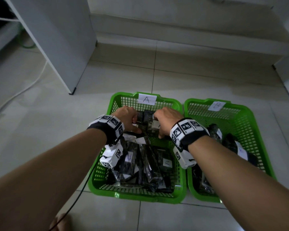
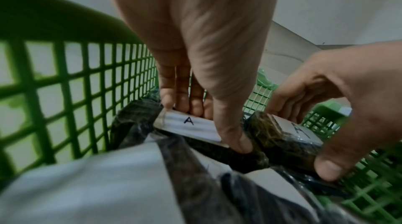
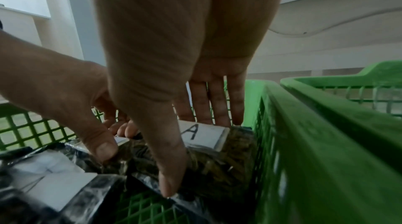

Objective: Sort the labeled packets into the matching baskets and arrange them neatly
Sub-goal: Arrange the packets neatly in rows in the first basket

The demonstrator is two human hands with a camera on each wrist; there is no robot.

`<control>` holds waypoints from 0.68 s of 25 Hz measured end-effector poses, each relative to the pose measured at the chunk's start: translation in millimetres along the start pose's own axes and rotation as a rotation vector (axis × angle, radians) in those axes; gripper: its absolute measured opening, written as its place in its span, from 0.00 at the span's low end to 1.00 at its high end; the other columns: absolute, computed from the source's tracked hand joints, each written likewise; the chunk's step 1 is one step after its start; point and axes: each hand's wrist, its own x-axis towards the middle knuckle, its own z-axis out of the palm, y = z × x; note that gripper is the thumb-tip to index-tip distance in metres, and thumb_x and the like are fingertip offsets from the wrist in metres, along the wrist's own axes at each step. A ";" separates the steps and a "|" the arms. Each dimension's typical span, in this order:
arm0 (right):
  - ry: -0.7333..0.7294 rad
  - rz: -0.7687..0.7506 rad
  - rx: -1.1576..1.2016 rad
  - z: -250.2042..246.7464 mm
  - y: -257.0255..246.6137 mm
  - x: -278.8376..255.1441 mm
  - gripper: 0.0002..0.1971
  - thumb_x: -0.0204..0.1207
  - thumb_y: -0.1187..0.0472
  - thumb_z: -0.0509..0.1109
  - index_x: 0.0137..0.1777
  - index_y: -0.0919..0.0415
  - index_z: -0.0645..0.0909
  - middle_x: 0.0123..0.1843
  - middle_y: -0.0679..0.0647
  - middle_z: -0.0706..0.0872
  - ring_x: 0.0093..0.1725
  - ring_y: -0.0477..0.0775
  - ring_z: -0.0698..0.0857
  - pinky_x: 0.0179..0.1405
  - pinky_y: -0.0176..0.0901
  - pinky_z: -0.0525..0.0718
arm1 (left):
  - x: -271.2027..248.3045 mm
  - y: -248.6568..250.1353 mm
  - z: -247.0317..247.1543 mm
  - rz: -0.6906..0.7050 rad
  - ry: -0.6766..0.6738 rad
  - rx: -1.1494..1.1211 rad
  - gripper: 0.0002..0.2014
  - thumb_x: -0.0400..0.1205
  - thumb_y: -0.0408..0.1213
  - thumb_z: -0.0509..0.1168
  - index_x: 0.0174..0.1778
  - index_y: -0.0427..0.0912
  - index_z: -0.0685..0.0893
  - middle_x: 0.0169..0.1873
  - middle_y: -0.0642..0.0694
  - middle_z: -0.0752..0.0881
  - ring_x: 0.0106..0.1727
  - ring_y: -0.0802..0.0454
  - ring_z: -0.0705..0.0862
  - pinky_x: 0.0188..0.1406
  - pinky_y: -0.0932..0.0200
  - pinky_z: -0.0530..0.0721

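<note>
Two green baskets stand side by side on the tiled floor: basket A (image 1: pixel 123 95) on the left and basket B (image 1: pixel 250 110) on the right, each with a paper letter tag on its far wall. Both hands are at the far end of basket A. My left hand (image 1: pixel 132 121) (image 2: pixel 211 124) pinches a dark packet labelled A (image 2: pixel 189 125) between fingers and thumb. Right beside it, my right hand (image 1: pixel 163 124) (image 3: pixel 195 155) grips a second dark packet labelled A (image 3: pixel 226 164) (image 2: pixel 282 140), which lies against the basket's right wall.
Several more dark packets (image 1: pixel 150 165) lie jumbled in the near half of basket A, and a few packets (image 1: pixel 215 132) lie in basket B. A white cabinet (image 1: pixel 60 47) stands at the back left, with a white cable (image 1: pixel 23 90) on the floor. A black wrist cable (image 1: pixel 83 185) trails down.
</note>
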 end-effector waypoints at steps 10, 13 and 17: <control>0.120 0.028 0.287 -11.5 28.9 -5.3 0.24 0.58 0.58 0.90 0.55 0.54 0.88 0.54 0.49 0.88 0.54 0.52 0.84 0.52 0.43 0.82 | -9.0 2.7 -25.6 0.045 0.055 -0.033 0.10 0.73 0.48 0.78 0.41 0.49 0.86 0.41 0.53 0.86 0.45 0.54 0.86 0.46 0.61 0.85; 0.302 0.009 0.359 -15.6 17.5 -11.5 0.06 0.65 0.64 0.82 0.38 0.54 0.88 0.38 0.46 0.88 0.42 0.48 0.87 0.51 0.45 0.88 | -22.0 3.9 -37.9 0.119 -0.115 -0.044 0.07 0.72 0.47 0.79 0.39 0.49 0.91 0.36 0.55 0.89 0.43 0.56 0.88 0.44 0.63 0.83; -0.088 -0.070 0.272 -8.5 -24.2 -26.7 0.21 0.62 0.38 0.85 0.32 0.56 0.87 0.23 0.47 0.85 0.26 0.44 0.85 0.33 0.40 0.86 | -39.3 10.7 -34.5 0.106 -0.329 0.033 0.17 0.62 0.56 0.84 0.41 0.52 0.93 0.36 0.58 0.91 0.42 0.62 0.87 0.40 0.67 0.80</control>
